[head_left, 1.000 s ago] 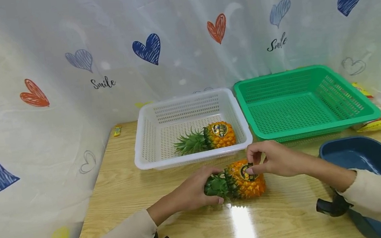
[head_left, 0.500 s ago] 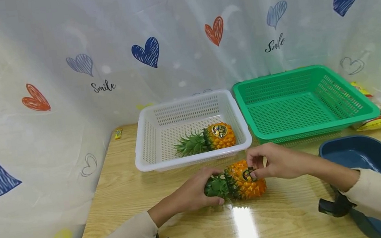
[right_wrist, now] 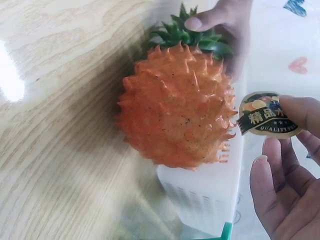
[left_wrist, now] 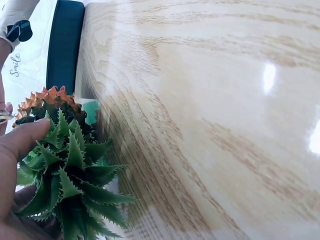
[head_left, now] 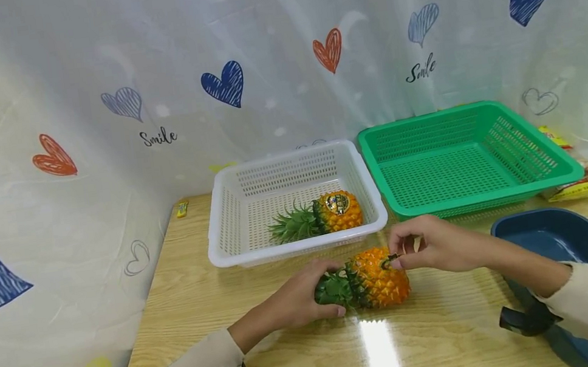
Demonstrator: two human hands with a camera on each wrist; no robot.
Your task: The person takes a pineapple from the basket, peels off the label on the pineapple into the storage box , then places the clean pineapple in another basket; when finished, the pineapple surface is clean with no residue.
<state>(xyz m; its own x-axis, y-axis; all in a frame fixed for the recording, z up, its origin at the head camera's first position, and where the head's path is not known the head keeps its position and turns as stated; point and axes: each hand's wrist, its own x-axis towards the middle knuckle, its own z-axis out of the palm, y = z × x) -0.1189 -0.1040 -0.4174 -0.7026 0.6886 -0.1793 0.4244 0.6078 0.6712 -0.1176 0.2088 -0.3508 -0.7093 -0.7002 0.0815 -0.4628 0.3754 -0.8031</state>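
Observation:
An orange pineapple (head_left: 376, 283) with a green crown lies on its side on the wooden table. My left hand (head_left: 303, 295) holds it by the crown leaves (left_wrist: 75, 175), thumb on the near side. Between thumb and finger, my right hand (head_left: 434, 244) pinches an oval black-and-gold sticker (right_wrist: 262, 115) at the fruit's upper side. In the right wrist view the sticker stands out from the spiky skin, one edge close to it. Behind, in a white basket (head_left: 258, 253), lies a second pineapple (head_left: 344, 220) bearing a similar sticker.
A green basket (head_left: 466, 198) stands right of the white one. A dark blue tray (head_left: 540, 215) sits under and beyond my right forearm. Snack packets (head_left: 587, 190) lie at the right edge, and a small yellow packet (head_left: 182, 209) at the back left corner.
My right hand has drawn slightly right and lifted the sticker away from the pineapple's skin, so it now tilts up. The left hand keeps its hold on the crown.

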